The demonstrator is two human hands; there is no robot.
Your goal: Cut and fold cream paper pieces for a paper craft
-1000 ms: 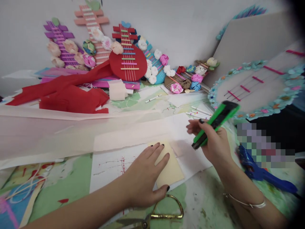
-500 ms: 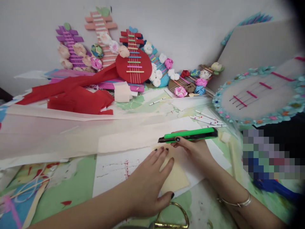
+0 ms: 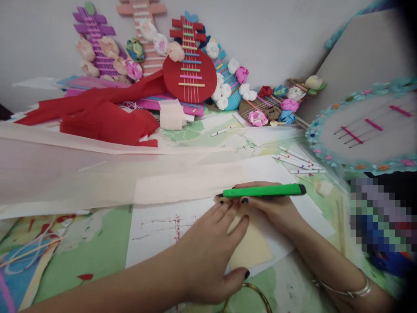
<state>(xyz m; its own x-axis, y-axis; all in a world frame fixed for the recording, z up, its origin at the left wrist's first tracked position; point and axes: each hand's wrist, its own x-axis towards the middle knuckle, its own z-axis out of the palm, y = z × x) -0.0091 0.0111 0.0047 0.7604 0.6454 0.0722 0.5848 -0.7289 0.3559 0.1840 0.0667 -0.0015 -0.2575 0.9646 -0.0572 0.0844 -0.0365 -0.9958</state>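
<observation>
My left hand lies flat with fingers stretched out, pressing on a pale yellow card that rests on a white sheet. My right hand grips a green utility knife, held nearly level with its dark tip pointing left at the card's far edge, close to my left fingertips. A long pale pink crepe paper strip lies just beyond both hands.
Red crepe paper and paper lute-shaped crafts with paper flowers lean against the wall. Marker pens lie at right, near a round craft with a blue flowered rim. A gold scissors handle shows at the bottom edge.
My right hand brought the green knife down from an upright tilt at right to a level position at the card's far edge. My left hand stayed flat on the card.
</observation>
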